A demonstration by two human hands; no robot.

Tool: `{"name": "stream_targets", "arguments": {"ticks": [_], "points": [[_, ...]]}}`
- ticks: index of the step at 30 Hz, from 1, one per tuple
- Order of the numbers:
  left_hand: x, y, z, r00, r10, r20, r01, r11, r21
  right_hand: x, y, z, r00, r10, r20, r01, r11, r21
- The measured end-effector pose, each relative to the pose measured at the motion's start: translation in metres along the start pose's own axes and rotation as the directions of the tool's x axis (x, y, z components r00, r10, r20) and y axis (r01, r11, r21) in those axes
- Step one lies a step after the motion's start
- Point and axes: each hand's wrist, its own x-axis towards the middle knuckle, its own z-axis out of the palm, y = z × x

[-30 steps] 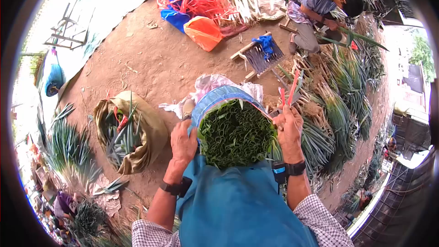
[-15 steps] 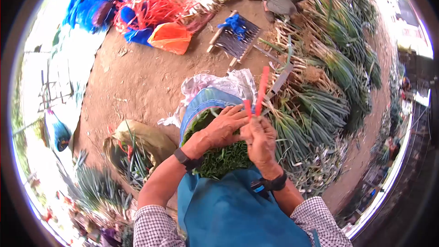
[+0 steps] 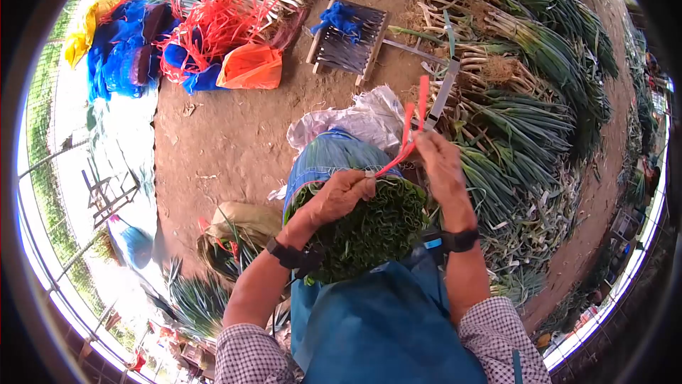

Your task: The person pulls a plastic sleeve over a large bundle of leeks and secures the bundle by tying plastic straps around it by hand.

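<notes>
A round bundle of green leafy stalks (image 3: pixel 369 231), cut ends facing up, rests against the blue apron (image 3: pixel 383 327). A blue mesh wrap (image 3: pixel 337 157) surrounds its far side. My left hand (image 3: pixel 341 198) is closed at the wrap's rim, pinching one end of a red strip (image 3: pixel 392 164). To the right of the bundle, my right hand (image 3: pixel 442 167) holds the same strip, whose loose ends stick up past the fingers. The strip is stretched between the two hands. Beyond my right hand lies a metal blade (image 3: pixel 444 93).
A slatted stool (image 3: pixel 349 39) with blue netting stands ahead. Piles of green onions (image 3: pixel 518 128) cover the right side. Red strips (image 3: pixel 220 25), an orange bag (image 3: pixel 250 66) and blue netting (image 3: pixel 121 57) lie at the upper left. An olive sack (image 3: pixel 245 224) is at the lower left.
My left hand has drawn back from my right hand to the rim and now pinches the strip. My right hand has moved up and right. The view has shifted.
</notes>
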Motion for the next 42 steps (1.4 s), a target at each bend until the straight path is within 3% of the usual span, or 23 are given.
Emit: {"name": "stream_targets", "arguments": {"ticks": [1, 2, 3, 5, 7, 9, 11, 14, 17, 18, 20, 22, 24, 25, 27, 29, 31, 34, 35, 37, 38, 40, 42], "points": [[-0.004, 0.0, 0.004, 0.999, -0.005, -0.045, 0.007, 0.999, 0.052, 0.005, 0.007, -0.028, 0.938, -0.343, -0.045, 0.293, 0.858, -0.422], [-0.006, 0.001, 0.005, 0.996, -0.009, -0.094, 0.019, 0.995, 0.102, 0.001, -0.011, -0.052, 0.936, -0.335, -0.11, 0.25, 0.851, -0.462], [-0.006, 0.003, 0.004, 0.99, 0.052, -0.131, -0.028, 0.983, 0.182, -0.015, -0.065, -0.057, 0.994, -0.067, -0.087, 0.055, 0.99, -0.128], [-0.005, 0.008, 0.007, 0.97, 0.176, -0.168, -0.112, 0.937, 0.33, -0.037, -0.116, -0.05, 0.962, -0.181, 0.206, 0.188, 0.982, -0.016], [-0.002, -0.002, 0.014, 0.937, 0.3, -0.178, -0.213, 0.897, 0.388, -0.033, -0.121, -0.01, 0.789, -0.048, 0.612, 0.312, 0.89, -0.332], [-0.002, -0.01, 0.014, 0.905, 0.404, -0.135, -0.297, 0.826, 0.478, -0.027, -0.099, 0.009, 0.64, 0.141, 0.756, 0.528, 0.634, -0.565], [0.001, -0.018, 0.015, 0.885, 0.448, -0.127, -0.325, 0.789, 0.521, -0.017, -0.027, 0.014, 0.651, 0.245, 0.719, 0.688, 0.21, -0.695], [-0.002, -0.019, 0.016, 0.876, 0.453, -0.164, -0.315, 0.796, 0.517, -0.015, -0.014, -0.005, 0.866, 0.187, 0.464, 0.45, 0.115, -0.886], [-0.001, -0.017, 0.019, 0.849, 0.454, -0.271, -0.295, 0.833, 0.469, -0.012, -0.026, 0.001, 0.887, -0.23, 0.401, 0.457, 0.306, -0.835], [-0.001, -0.018, 0.02, 0.85, 0.44, -0.29, -0.272, 0.837, 0.474, -0.008, -0.025, 0.011, 0.812, -0.426, 0.399, 0.544, 0.306, -0.781], [-0.006, -0.018, 0.021, 0.868, 0.372, -0.329, -0.251, 0.901, 0.355, -0.013, -0.025, 0.038, 0.859, -0.413, 0.303, 0.511, 0.725, -0.462], [-0.008, -0.014, 0.017, 0.882, 0.297, -0.367, -0.238, 0.951, 0.196, -0.029, -0.021, 0.077, 0.896, -0.346, 0.278, 0.361, 0.933, -0.002], [-0.009, -0.01, 0.015, 0.834, 0.381, -0.399, -0.433, 0.9, -0.045, -0.048, -0.008, 0.088, 0.971, -0.212, 0.114, 0.186, 0.961, 0.206], [-0.012, -0.007, 0.006, 0.835, 0.455, -0.309, -0.46, 0.886, 0.063, -0.054, -0.006, 0.093, 0.992, -0.12, 0.046, 0.1, 0.947, 0.307], [-0.01, -0.023, 0.006, 0.827, 0.531, -0.185, -0.448, 0.821, 0.353, -0.062, -0.022, 0.088, 0.949, -0.204, 0.24, 0.09, 0.905, 0.416], [-0.017, -0.016, 0.004, 0.865, 0.473, -0.169, -0.421, 0.866, 0.269, -0.062, -0.032, 0.086, 0.958, -0.145, 0.245, 0.044, 0.925, 0.378], [-0.039, 0.0, 0.0, 0.734, 0.486, -0.475, -0.375, 0.873, 0.314, -0.058, -0.028, 0.08, 0.938, -0.176, 0.299, 0.034, 0.904, 0.426], [-0.112, 0.025, -0.029, 0.557, 0.397, -0.729, -0.263, 0.917, 0.298, -0.068, -0.024, 0.083, 0.926, -0.116, 0.361, -0.026, 0.93, 0.366], [-0.139, 0.008, -0.039, 0.481, 0.359, -0.799, -0.116, 0.93, 0.348, -0.072, -0.023, 0.083, 0.917, -0.098, 0.388, -0.041, 0.942, 0.334], [-0.182, -0.063, -0.048, 0.284, 0.002, -0.959, -0.078, 0.997, -0.021, -0.074, -0.031, 0.091, 0.904, -0.059, 0.424, -0.03, 0.979, 0.202], [-0.203, -0.089, -0.047, 0.231, -0.052, -0.972, 0.119, 0.993, -0.025, -0.074, -0.034, 0.096, 0.886, -0.072, 0.459, 0.004, 0.989, 0.147], [-0.227, -0.166, -0.019, 0.33, -0.11, -0.938, 0.298, 0.954, -0.007, -0.071, -0.034, 0.098, 0.833, -0.053, 0.551, 0.049, 0.999, 0.022], [-0.235, -0.179, 0.016, 0.43, -0.194, -0.882, 0.258, 0.962, -0.085, -0.072, -0.031, 0.098, 0.867, -0.03, 0.497, 0.039, 0.999, -0.008]]}}
